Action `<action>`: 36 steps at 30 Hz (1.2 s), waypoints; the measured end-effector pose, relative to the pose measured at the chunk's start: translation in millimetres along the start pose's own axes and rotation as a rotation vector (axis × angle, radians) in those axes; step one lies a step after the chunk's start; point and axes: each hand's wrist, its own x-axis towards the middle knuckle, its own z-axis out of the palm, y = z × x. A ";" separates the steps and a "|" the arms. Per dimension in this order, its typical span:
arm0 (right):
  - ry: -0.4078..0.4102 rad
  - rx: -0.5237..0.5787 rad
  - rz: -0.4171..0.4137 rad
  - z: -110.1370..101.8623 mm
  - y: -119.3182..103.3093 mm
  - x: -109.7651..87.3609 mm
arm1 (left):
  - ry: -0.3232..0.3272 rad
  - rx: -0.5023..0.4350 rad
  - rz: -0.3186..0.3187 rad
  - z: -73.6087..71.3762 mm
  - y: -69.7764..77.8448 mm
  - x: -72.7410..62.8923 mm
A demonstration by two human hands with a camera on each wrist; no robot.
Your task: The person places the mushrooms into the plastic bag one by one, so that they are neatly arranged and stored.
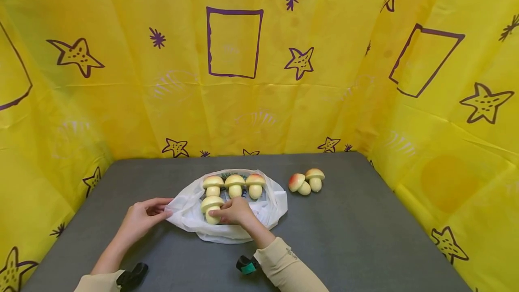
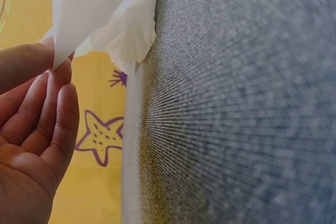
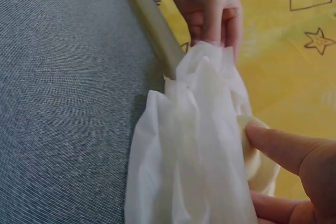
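Note:
A white plastic bag lies spread on the table with its mouth facing up. Its left edge is pinched between thumb and fingers of my left hand, as the left wrist view also shows. Inside the bag, three toy mushrooms stand in a row at the back. My right hand reaches into the bag and grips the stem of another toy mushroom at the front left, below that row. In the right wrist view, the bag wall hides part of this mushroom.
To the right of the bag, two more toy mushrooms lie close together, one tipped over. The grey table is bordered by yellow cloth walls with purple drawings. A dark strap sits at each wrist.

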 end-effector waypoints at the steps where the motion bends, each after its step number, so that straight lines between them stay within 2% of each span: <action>1: 0.003 0.002 0.000 0.8 0.3 0.1 | -0.002 0.000 -0.002 -0.1 0.0 0.1; 6: 0.010 0.008 -0.003 4.2 1.2 -0.2 | -0.013 0.011 -0.013 -0.1 -1.0 0.8; 12: 0.014 -0.059 -0.025 4.6 1.8 -1.2 | -0.033 0.016 -0.039 -0.9 -0.4 1.8; 28: -0.024 -0.140 -0.112 3.0 5.6 0.1 | -0.025 0.026 -0.008 -1.8 0.4 0.2; 36: -0.044 -0.172 -0.113 -2.9 4.4 -1.2 | -0.021 0.019 -0.010 -2.8 2.8 0.7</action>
